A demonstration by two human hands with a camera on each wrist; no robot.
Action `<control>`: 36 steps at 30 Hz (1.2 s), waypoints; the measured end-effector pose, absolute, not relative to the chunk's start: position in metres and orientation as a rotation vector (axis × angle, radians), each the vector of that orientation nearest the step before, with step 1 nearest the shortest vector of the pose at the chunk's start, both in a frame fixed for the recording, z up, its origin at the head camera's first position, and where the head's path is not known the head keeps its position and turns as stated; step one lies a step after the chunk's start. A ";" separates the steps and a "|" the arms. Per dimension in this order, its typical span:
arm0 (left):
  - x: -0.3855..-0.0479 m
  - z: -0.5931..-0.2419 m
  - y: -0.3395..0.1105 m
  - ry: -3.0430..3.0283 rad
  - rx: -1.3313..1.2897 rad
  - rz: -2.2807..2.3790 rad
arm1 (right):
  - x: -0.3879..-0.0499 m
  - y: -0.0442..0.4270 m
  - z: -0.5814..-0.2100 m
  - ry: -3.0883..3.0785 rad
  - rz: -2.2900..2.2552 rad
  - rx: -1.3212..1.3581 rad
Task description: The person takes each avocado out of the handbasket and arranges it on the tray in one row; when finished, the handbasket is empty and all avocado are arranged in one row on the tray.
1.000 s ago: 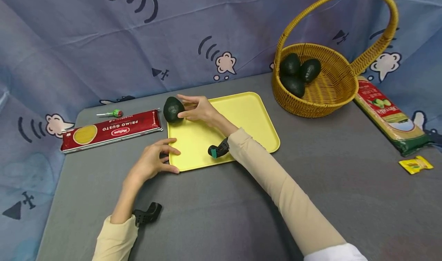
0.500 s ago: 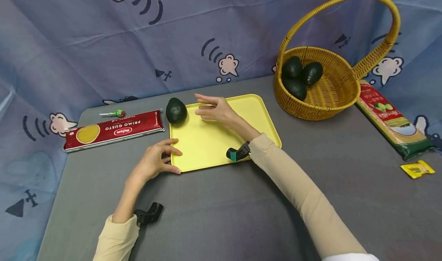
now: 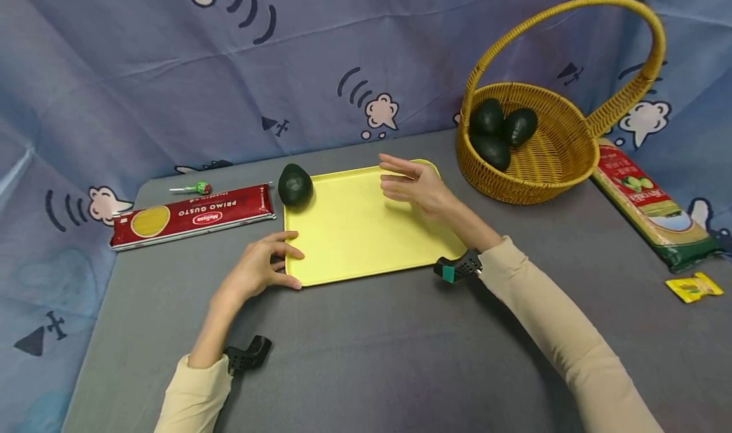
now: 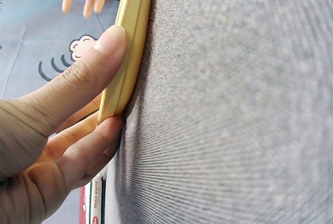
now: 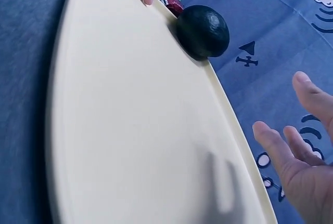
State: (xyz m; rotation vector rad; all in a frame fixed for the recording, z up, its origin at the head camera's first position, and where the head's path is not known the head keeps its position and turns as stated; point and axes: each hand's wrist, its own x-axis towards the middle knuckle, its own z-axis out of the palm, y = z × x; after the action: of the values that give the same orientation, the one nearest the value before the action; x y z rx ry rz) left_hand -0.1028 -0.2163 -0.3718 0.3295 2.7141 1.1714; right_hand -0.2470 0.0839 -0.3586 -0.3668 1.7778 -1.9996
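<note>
A dark green avocado (image 3: 295, 185) sits in the far left corner of the yellow tray (image 3: 354, 229). My left hand (image 3: 260, 268) grips the tray's near left corner, its thumb (image 4: 106, 47) along the front rim and fingers bent over the left side. Over the right part of the tray hovers my right hand (image 3: 420, 188), fingers extended and holding nothing. In the right wrist view, the avocado (image 5: 202, 31) lies against the tray's rim, well apart from the right hand (image 5: 302, 167).
A wicker basket (image 3: 526, 191) with a tall handle holds several avocados (image 3: 490, 152) at the back right. Beside it lie a rice bag (image 3: 652, 204) and a yellow-wrapped candy (image 3: 694, 287). A red spaghetti pack (image 3: 194, 217) and a lollipop (image 3: 194, 188) lie left of the tray.
My right hand has let go of the avocado and moved right across the tray. The avocado stays in the tray's corner; my left hand keeps its hold. The head view has shifted slightly.
</note>
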 end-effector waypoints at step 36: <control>-0.101 -0.375 -0.217 2.719 0.369 1.204 | -0.320 0.292 -0.302 2.327 -1.079 -0.374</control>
State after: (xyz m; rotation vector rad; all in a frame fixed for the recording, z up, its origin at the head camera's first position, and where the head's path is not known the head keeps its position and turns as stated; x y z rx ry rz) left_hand -0.1011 -0.2172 -0.3746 0.3687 2.7189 1.2042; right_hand -0.3202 0.2917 -0.3020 -0.3739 2.3267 -1.0787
